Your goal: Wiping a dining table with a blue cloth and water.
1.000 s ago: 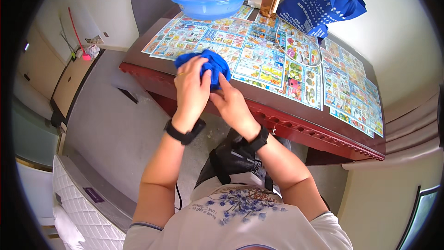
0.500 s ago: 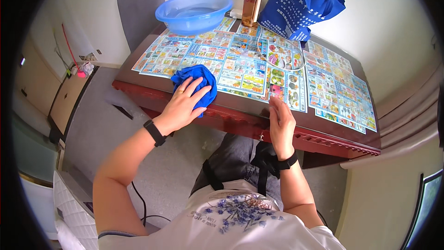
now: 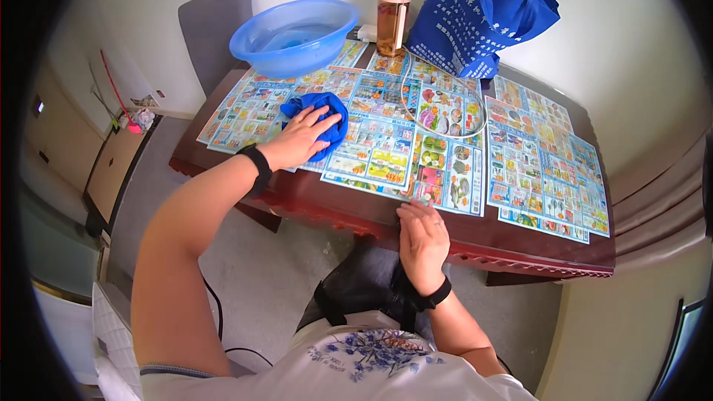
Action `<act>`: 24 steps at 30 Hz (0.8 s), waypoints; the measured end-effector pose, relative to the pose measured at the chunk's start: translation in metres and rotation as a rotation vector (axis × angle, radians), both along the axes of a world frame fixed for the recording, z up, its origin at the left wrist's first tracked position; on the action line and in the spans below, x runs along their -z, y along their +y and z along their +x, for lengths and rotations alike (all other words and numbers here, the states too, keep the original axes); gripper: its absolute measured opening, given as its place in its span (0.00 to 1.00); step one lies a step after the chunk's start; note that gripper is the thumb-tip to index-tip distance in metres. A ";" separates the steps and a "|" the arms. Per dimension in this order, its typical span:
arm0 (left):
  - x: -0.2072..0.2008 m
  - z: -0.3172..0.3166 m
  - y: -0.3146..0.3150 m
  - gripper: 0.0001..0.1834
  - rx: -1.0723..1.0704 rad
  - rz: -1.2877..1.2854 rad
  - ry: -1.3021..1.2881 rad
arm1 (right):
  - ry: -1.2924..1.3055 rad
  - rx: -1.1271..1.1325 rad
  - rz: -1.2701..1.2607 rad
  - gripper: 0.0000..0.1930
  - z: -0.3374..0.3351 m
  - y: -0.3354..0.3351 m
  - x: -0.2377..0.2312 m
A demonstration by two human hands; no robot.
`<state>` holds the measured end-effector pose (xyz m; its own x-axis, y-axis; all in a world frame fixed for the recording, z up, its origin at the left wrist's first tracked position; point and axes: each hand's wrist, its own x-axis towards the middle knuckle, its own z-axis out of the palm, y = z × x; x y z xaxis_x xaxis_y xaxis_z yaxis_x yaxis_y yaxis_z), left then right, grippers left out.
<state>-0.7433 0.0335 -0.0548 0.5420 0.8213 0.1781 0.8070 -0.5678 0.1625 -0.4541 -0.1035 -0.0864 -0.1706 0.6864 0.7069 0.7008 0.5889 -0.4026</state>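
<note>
My left hand presses down on a crumpled blue cloth, fingers spread over it and bent round its folds. The cloth lies on colourful printed sheets that cover much of the dark red-brown wooden table. At the table's front edge, to the right of the cloth, my right hand rests palm down. Its fingers are stretched out, with the tips beside the lower border of a sheet, and nothing is in it.
Along the back stand a translucent blue basin holding water, a pink-lidded jug of amber liquid and a blue tote bag. A clear covering with a round rim lies mid-table. Behind the left side is a grey chair.
My left hand has pushed the blue cloth away from the front edge, farther onto the printed sheets. My right hand has shifted left along the edge. The view has tilted slightly.
</note>
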 end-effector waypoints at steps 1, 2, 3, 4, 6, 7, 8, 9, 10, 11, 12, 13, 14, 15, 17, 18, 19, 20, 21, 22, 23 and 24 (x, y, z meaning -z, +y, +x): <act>0.000 0.004 0.013 0.31 -0.030 -0.004 0.025 | -0.007 -0.009 -0.007 0.12 0.001 -0.001 0.000; -0.002 0.008 0.025 0.32 -0.086 -0.037 0.074 | -0.013 -0.017 -0.012 0.12 0.001 -0.001 0.001; -0.003 0.012 0.039 0.33 -0.104 -0.043 0.091 | -0.024 -0.027 -0.019 0.13 0.002 -0.002 0.002; -0.003 0.015 0.054 0.33 -0.124 -0.049 0.108 | -0.023 -0.044 -0.024 0.13 0.003 -0.001 0.000; -0.008 0.022 0.083 0.33 -0.132 -0.055 0.145 | -0.034 -0.070 -0.038 0.13 0.005 -0.002 -0.002; -0.010 0.025 0.094 0.32 -0.186 -0.097 0.201 | -0.033 -0.083 -0.040 0.13 0.005 -0.003 -0.002; -0.014 0.033 0.105 0.32 -0.232 -0.138 0.253 | -0.036 -0.086 -0.035 0.13 0.006 -0.002 -0.004; -0.018 0.038 0.113 0.31 -0.265 -0.157 0.284 | -0.044 -0.090 -0.038 0.14 0.007 -0.003 -0.005; -0.020 0.043 0.119 0.31 -0.259 -0.153 0.287 | -0.052 -0.095 -0.041 0.14 0.007 -0.003 -0.005; -0.029 0.052 0.121 0.31 -0.311 -0.163 0.337 | -0.050 -0.088 -0.039 0.14 0.007 -0.003 -0.005; -0.034 0.059 0.123 0.32 -0.363 -0.172 0.388 | -0.042 -0.090 -0.046 0.14 0.007 -0.003 -0.005; -0.025 0.055 0.132 0.31 -0.330 -0.063 0.418 | -0.035 -0.091 -0.052 0.14 0.007 -0.002 -0.006; -0.025 0.053 0.134 0.31 -0.323 -0.061 0.420 | -0.033 -0.084 -0.053 0.14 0.008 -0.002 -0.006; -0.025 0.051 0.137 0.31 -0.289 -0.022 0.429 | -0.042 -0.092 -0.050 0.14 0.008 -0.002 -0.006; -0.022 0.049 0.140 0.27 -0.253 0.014 0.342 | -0.047 -0.091 -0.048 0.15 0.009 -0.002 -0.006; -0.015 0.040 0.143 0.27 -0.253 0.016 0.348 | -0.062 -0.102 -0.041 0.15 0.008 -0.002 -0.006; -0.008 0.030 0.147 0.26 -0.213 0.102 0.303 | -0.078 -0.113 -0.034 0.15 0.007 -0.003 -0.006; -0.007 0.032 0.148 0.25 -0.159 0.187 0.251 | -0.075 -0.099 -0.034 0.15 0.008 -0.002 -0.005; -0.005 0.036 0.149 0.22 -0.193 0.162 0.222 | -0.074 -0.095 -0.028 0.15 0.009 -0.001 -0.005; -0.004 0.039 0.149 0.22 -0.181 0.164 0.224 | -0.073 -0.092 -0.022 0.14 0.009 -0.002 -0.004; -0.003 0.039 0.148 0.22 -0.223 0.108 0.209 | -0.072 -0.081 -0.013 0.13 0.008 -0.002 -0.003; -0.003 0.038 0.147 0.23 -0.267 0.051 0.195 | -0.068 -0.077 -0.010 0.13 0.007 -0.002 -0.003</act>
<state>-0.7054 0.1800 -0.0523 0.3372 0.9314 0.1369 0.9413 -0.3359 -0.0328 -0.4474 -0.1060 -0.0835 -0.2709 0.6764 0.6849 0.6792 0.6385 -0.3619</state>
